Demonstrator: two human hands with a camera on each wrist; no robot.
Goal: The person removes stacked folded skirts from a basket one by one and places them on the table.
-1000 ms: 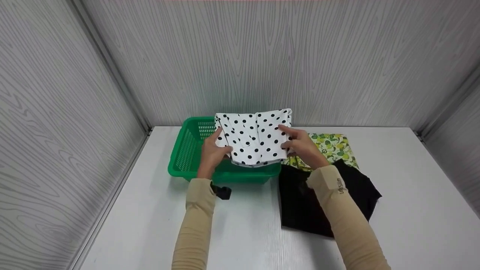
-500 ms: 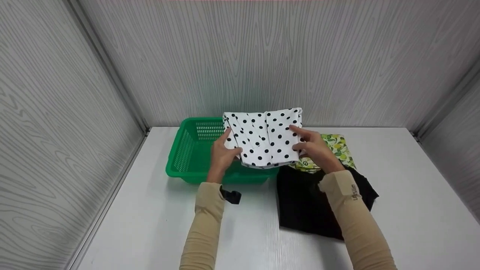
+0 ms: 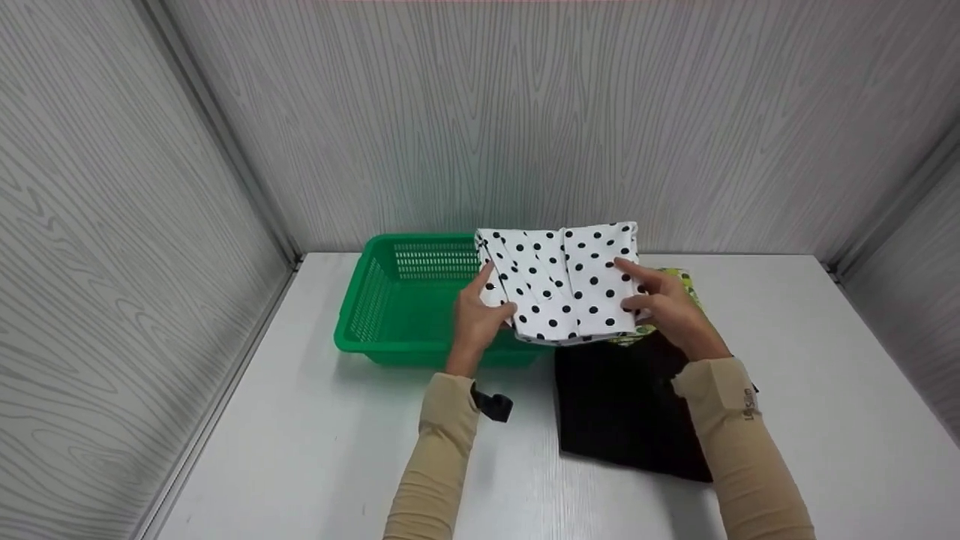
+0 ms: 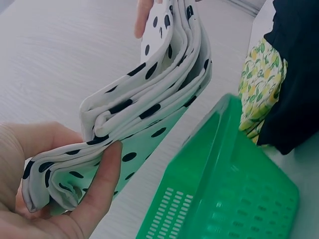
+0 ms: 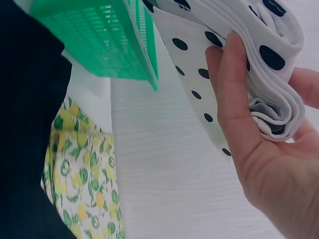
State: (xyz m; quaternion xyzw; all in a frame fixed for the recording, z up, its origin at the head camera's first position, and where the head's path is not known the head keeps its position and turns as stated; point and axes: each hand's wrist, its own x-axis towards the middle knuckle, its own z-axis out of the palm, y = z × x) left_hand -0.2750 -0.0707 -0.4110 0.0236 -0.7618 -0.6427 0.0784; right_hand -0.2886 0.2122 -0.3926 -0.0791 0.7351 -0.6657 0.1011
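Observation:
A folded white cloth with black polka dots (image 3: 559, 274) is held up between both hands in the head view. Its left edge is gripped by the left hand (image 3: 480, 315), thumb on the near face. On the opposite edge, the right hand (image 3: 670, 307) pinches it the same way. Several stacked layers of the dotted cloth (image 4: 149, 99) show edge-on in the left wrist view, and the right wrist view shows the fold curling within the right fingers (image 5: 232, 89). The cloth hangs over the right side of the green basket (image 3: 435, 348), hiding part of it.
A black cloth (image 3: 622, 412) lies on the white table (image 3: 300, 450) right of the basket, partly under the right forearm. Behind it is a yellow-green lemon-print cloth (image 3: 686, 279), mostly covered by the dotted one. Grey wood-grain walls (image 3: 525, 112) stand behind and at both sides.
Both hands have carried the dotted cloth steadily to the right, from over the basket toward the lemon-print cloth. More of the basket's inside now shows; the grip looks the same.

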